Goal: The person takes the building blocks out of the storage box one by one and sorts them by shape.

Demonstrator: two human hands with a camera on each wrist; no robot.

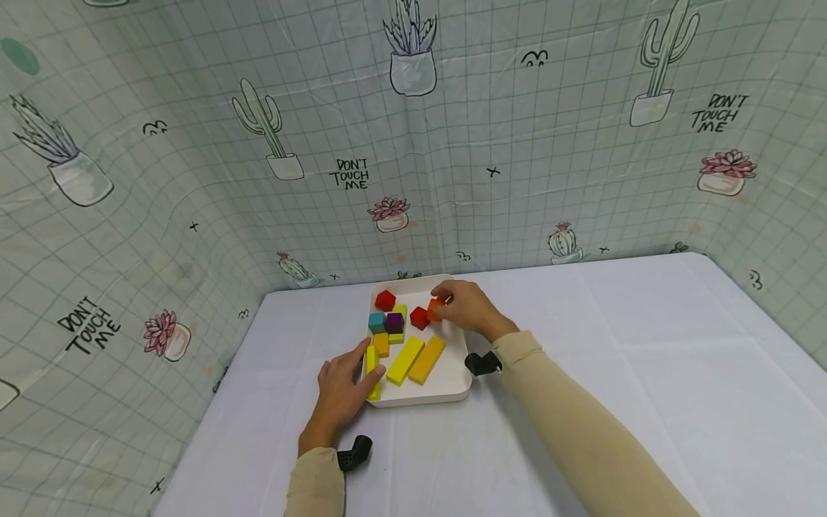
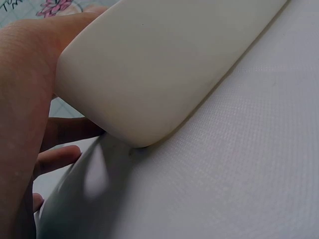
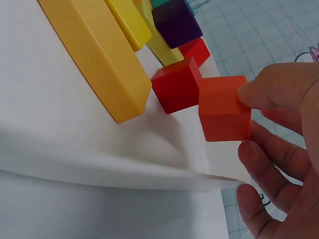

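Note:
A white tray (image 1: 449, 388) holds several coloured blocks. My right hand (image 1: 470, 307) pinches an orange cube (image 3: 224, 108) between thumb and fingers at the tray's right side. Beside that cube is a red block (image 3: 177, 85). My left hand (image 1: 344, 391) holds the tray's near left side, its thumb reaching over the wall across a yellow bar (image 1: 372, 359) and other fingers outside. In the left wrist view the tray's outer wall (image 2: 149, 69) hides the thumb tip.
Inside the tray lie a second yellow bar (image 1: 405, 360), an amber bar (image 1: 427, 360), a teal cube (image 1: 377, 322), a purple cube (image 1: 394, 323), a small amber block (image 1: 381, 345) and another red block (image 1: 385, 300). A patterned curtain (image 1: 484, 129) surrounds the white table (image 1: 601, 345).

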